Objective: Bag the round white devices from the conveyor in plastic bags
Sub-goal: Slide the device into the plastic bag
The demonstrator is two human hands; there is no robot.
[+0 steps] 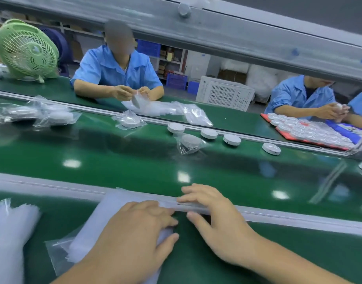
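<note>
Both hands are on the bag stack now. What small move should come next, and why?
Probably peel one bag off the stack of plastic bags: the left hand presses it flat, the right hand rests at its edge, neither holds a bag, and unbagged round devices wait on the belt.

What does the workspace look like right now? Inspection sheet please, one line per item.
Surface: glossy green conveyor belt between grey rails, with a green bench strip on the near side.
Job's things: four unbagged round white devices along the far rail; bagged devices further left; stack of plastic bags on the near strip.
Clutter: second bag pile at near left.
Grips: left hand flat on the bag stack; right hand across the near rail, fingers at the stack's corner; neither holds a device.
Cables: nothing seen.
Surroundings: green fan, white crate, tray of white parts, workers in blue opposite.
</note>
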